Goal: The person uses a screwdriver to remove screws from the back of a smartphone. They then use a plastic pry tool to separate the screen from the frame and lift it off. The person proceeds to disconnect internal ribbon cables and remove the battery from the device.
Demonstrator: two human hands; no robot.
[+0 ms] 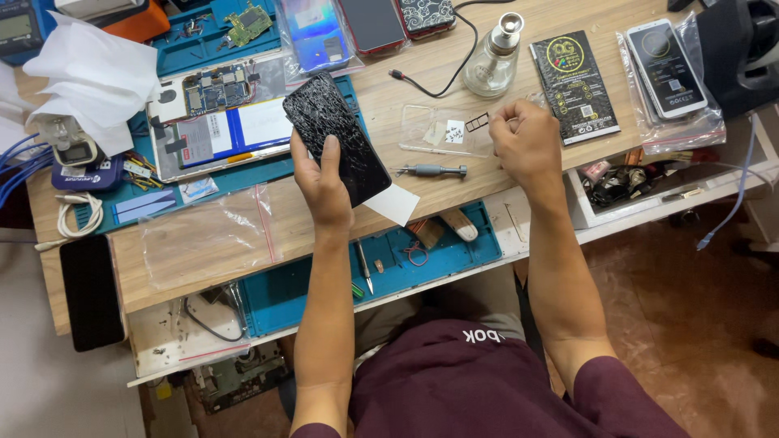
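Left hand [320,182] closed around the lower end of a cracked black phone [335,138], thumb laid over its face, the handset lifted off the desk [243,211] and tilted toward 11 o'clock; held that way the shattered glass faces the head camera, probably so it can be looked over. Right hand [527,146] at 1 o'clock from the body, fingers curled together over the edge of a clear plastic case [442,130] lying flat on the wood; whether it pinches something small cannot be told, since the fingertips are turned away from the camera. A grey screwdriver [430,170] lies between the 2 hands, just below the case, within easy reach of either. A white card [396,203] sits just under the phone's lower corner. At 12 o'clock stands a glass dispenser bottle [493,57], upright, well apart from both hands. At 10 o'clock an opened tablet [219,122] rests on a blue mat [268,170], its back off so board and battery are exposed. An empty clear bag [207,239] lies at 9 o'clock. Below the desk edge a blue tray [454,243] holds tweezers [365,268] and small bits, hard to make out. Items along the top edge are cut off.
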